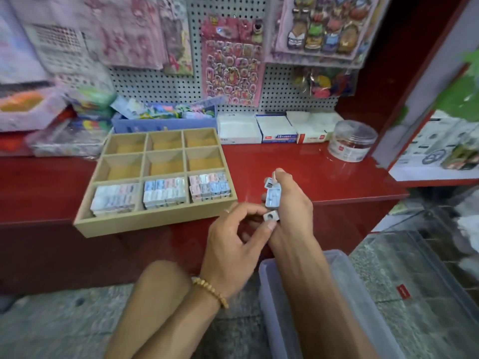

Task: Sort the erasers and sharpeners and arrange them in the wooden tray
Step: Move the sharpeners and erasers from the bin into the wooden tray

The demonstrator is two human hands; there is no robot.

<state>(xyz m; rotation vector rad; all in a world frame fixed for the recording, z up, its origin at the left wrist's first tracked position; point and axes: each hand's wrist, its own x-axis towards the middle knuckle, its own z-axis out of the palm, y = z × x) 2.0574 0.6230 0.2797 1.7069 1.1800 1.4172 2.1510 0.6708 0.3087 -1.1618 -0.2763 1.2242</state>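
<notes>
The wooden tray (155, 224) lies on the red counter, left of my hands. It has nine compartments. Its three near compartments hold packed rows of small pastel erasers or sharpeners (164, 190); the six farther ones show bare bottoms. My right hand (290, 203) grips a small stack of pale blue and white sharpeners (272, 196) just right of the tray's near corner. My left hand (233, 244), with a bead bracelet on the wrist, pinches a small white sharpener (270, 217) at the bottom of that stack.
A clear plastic bin (334, 260) stands on the floor under my right forearm. On the counter behind are three white boxes (276, 130), a round clear jar (352, 141) and a blue basket (166, 123). Sticker sheets hang on the pegboard (155, 84).
</notes>
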